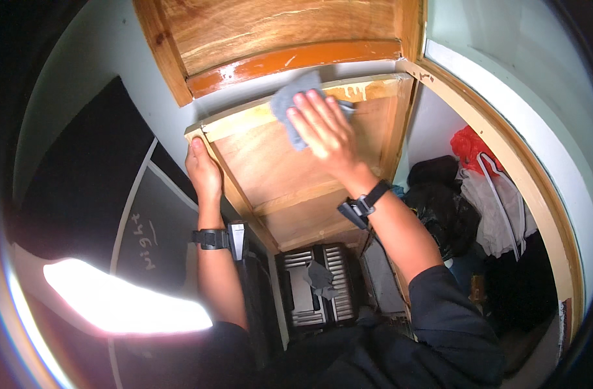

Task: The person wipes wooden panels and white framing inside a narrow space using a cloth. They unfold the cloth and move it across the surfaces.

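- Framed wooden panel (257,168), one: pale plywood in a lighter wood frame with a crossbar; located directly in front of the person, its top rail near the wall.
- Grey cloth (285,104), one: bunched on the top rail, partly lapping over its upper edge and onto the plywood just below.
- Right hand (326,133): fingers extended and slightly spread over the grey cloth, bearing on it; whether the thumb pinches it cannot be told.
- Left hand (204,172): closed around the panel's left edge near the upper corner, thumb on the frame.
- Progress, as judged: work under way at the top rail. Pale drip-like marks remain just right of the cloth. The lower plywood and crossbar have no cloth on them; whether they are already wiped cannot be told.
- Surface: grained plywood, light reddish tone, with a brighter, glossy look along the top rail.
- Above: second wooden panel (283,26) with an orange-lacquered rail (296,59), scuffed pale in spots.
- Left: dark board (82,175) and strong white glare (128,301).
- Below: black case-like object (285,275) with rows of pale bars, dark grey rag (319,277) on top.
- Right: beige frame (543,188); beyond it, red bag (468,146), white fabric (481,211), white hanger (501,204), black bags (442,207).
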`<state>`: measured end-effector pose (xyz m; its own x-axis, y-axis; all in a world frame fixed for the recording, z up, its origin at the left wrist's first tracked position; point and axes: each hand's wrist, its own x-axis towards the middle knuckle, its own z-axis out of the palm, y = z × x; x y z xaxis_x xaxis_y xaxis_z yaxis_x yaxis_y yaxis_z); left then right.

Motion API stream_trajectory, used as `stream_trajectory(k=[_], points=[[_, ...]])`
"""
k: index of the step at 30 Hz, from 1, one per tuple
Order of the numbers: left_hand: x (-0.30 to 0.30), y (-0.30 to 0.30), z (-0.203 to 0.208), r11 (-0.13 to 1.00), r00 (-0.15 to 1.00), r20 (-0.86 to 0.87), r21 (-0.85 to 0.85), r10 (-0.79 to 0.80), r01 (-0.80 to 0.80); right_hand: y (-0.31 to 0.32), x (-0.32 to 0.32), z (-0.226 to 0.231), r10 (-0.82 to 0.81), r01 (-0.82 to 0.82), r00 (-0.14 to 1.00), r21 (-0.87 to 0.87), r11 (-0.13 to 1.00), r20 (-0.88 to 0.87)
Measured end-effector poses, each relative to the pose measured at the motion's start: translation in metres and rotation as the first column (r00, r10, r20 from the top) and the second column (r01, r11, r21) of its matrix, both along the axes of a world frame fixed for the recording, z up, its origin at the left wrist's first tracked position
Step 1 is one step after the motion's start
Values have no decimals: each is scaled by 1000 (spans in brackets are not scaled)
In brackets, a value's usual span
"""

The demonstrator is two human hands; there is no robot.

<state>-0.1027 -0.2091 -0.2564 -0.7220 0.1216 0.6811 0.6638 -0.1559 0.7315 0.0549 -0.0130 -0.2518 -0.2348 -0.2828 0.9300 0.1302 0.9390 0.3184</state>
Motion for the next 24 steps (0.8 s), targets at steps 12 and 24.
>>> stream_trajectory(k=[12,24], points=[[-6,11,-4,997,998,60,70,-33,29,61,56,-11,-200,173,974,-224,959,-103],[-7,9,-3,997,997,-21,31,-70,71,-71,-23,-4,452,-416,892,-420,806,-16]])
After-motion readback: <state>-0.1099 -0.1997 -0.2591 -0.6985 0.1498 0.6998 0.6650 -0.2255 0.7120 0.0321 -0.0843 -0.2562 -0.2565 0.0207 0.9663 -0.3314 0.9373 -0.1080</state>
